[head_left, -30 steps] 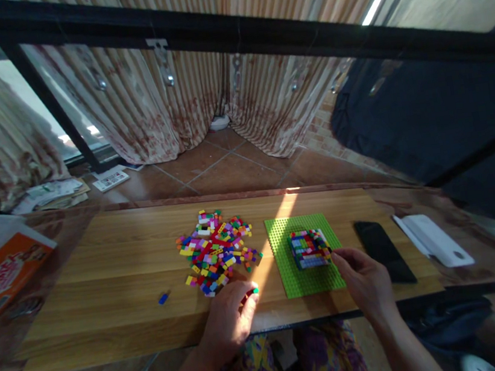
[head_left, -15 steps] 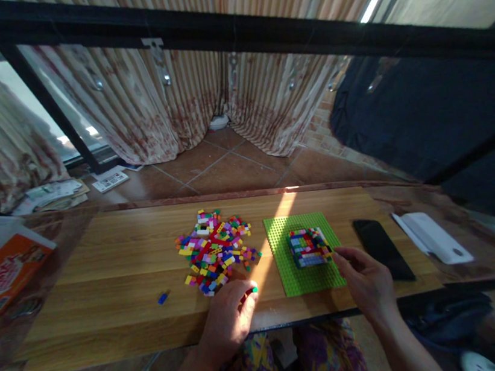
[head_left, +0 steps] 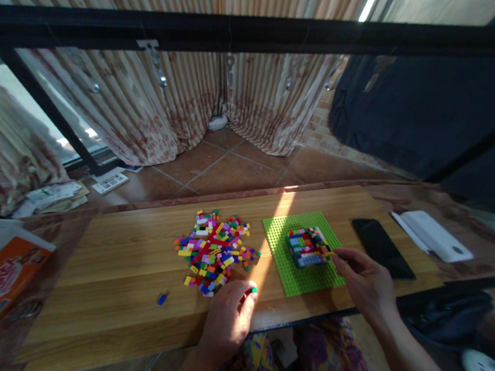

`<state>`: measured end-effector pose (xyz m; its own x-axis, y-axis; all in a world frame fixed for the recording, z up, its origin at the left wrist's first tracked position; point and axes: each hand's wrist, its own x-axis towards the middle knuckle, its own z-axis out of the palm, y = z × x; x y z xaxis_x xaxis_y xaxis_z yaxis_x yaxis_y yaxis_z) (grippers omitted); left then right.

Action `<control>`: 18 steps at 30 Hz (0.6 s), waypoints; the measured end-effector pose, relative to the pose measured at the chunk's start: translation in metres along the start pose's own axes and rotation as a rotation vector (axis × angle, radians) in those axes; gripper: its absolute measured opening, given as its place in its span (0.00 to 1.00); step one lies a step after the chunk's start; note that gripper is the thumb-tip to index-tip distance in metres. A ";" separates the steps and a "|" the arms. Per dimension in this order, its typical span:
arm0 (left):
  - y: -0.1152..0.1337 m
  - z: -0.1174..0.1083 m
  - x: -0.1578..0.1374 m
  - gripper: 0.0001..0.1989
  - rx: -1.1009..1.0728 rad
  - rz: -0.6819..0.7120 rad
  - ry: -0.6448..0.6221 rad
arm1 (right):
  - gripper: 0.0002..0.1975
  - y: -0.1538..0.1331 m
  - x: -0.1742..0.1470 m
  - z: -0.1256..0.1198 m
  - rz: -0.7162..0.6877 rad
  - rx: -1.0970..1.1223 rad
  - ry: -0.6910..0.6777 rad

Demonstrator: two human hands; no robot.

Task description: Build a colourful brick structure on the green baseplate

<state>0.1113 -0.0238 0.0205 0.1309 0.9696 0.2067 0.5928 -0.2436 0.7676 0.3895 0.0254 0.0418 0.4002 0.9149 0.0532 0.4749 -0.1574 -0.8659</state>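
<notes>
A heap of small coloured bricks [head_left: 214,250] lies on the wooden table [head_left: 104,277]. To its right sits a green baseplate [head_left: 302,251] bearing a low multicoloured brick block [head_left: 308,246]. My left hand [head_left: 228,319] rests at the table's near edge, just below the heap, pinching small red and green bricks [head_left: 250,293] at its fingertips. My right hand [head_left: 364,282] lies on the baseplate's near right corner, its fingertips touching the right side of the block and a small brick there.
A lone blue brick [head_left: 162,297] lies left of the heap. A black phone [head_left: 381,247] and a white flat object [head_left: 431,235] lie right of the baseplate. An orange box [head_left: 0,282] stands at far left. Curtains and a tiled floor are beyond the table.
</notes>
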 end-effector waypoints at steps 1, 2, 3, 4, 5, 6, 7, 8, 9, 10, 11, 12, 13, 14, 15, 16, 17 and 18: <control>0.000 0.000 0.000 0.08 -0.001 0.000 0.002 | 0.21 0.000 -0.001 0.000 0.004 0.018 0.004; 0.000 0.000 0.000 0.07 -0.001 0.000 0.000 | 0.21 -0.001 -0.001 0.001 0.007 0.041 0.007; 0.000 0.000 0.000 0.07 0.001 0.000 -0.004 | 0.21 -0.001 -0.002 0.001 0.011 0.063 0.007; 0.000 0.000 0.000 0.08 0.006 0.001 -0.009 | 0.21 -0.001 -0.002 0.001 0.015 0.080 0.003; -0.001 0.000 0.000 0.08 0.011 0.003 -0.013 | 0.20 -0.001 -0.003 0.002 0.018 0.091 -0.002; -0.001 0.000 0.000 0.08 0.015 0.006 -0.017 | 0.20 -0.002 -0.003 0.001 0.020 0.097 -0.005; -0.001 0.000 0.000 0.08 0.018 0.009 -0.019 | 0.20 -0.002 -0.003 0.001 0.021 0.099 -0.007; -0.001 0.000 0.000 0.08 0.019 0.012 -0.019 | 0.19 -0.002 -0.003 0.000 0.023 0.097 -0.010; -0.001 0.000 0.000 0.08 0.019 0.015 -0.020 | 0.19 -0.003 -0.004 0.000 0.027 0.093 -0.011; -0.001 0.000 0.000 0.08 0.018 0.018 -0.019 | 0.19 -0.004 -0.004 -0.001 0.031 0.086 -0.014; -0.001 0.000 0.000 0.08 0.018 0.021 -0.017 | 0.19 -0.005 -0.005 -0.001 0.035 0.074 -0.020; -0.002 0.000 0.000 0.08 0.017 0.023 -0.014 | 0.19 -0.007 -0.006 -0.002 0.036 0.054 -0.033; -0.002 0.000 0.000 0.08 0.017 0.022 -0.011 | 0.18 -0.008 -0.008 -0.002 0.035 0.029 -0.051; -0.002 0.000 0.000 0.08 0.015 0.019 -0.008 | 0.18 -0.010 -0.010 -0.002 0.029 -0.001 -0.073; -0.002 0.001 0.000 0.08 0.014 0.015 -0.007 | 0.18 -0.011 -0.012 -0.001 0.016 -0.036 -0.097; -0.002 0.001 0.000 0.08 0.012 0.013 -0.007 | 0.17 -0.012 -0.014 -0.001 -0.004 -0.078 -0.121; -0.002 0.001 0.000 0.08 0.012 0.012 -0.008 | 0.17 -0.013 -0.016 0.000 -0.029 -0.122 -0.140; -0.002 0.001 0.000 0.08 0.012 0.012 -0.010 | 0.16 -0.014 -0.018 0.001 -0.054 -0.165 -0.155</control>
<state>0.1106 -0.0236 0.0181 0.1459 0.9669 0.2093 0.6008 -0.2547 0.7577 0.3752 0.0114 0.0528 0.2513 0.9679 0.0089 0.6192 -0.1537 -0.7700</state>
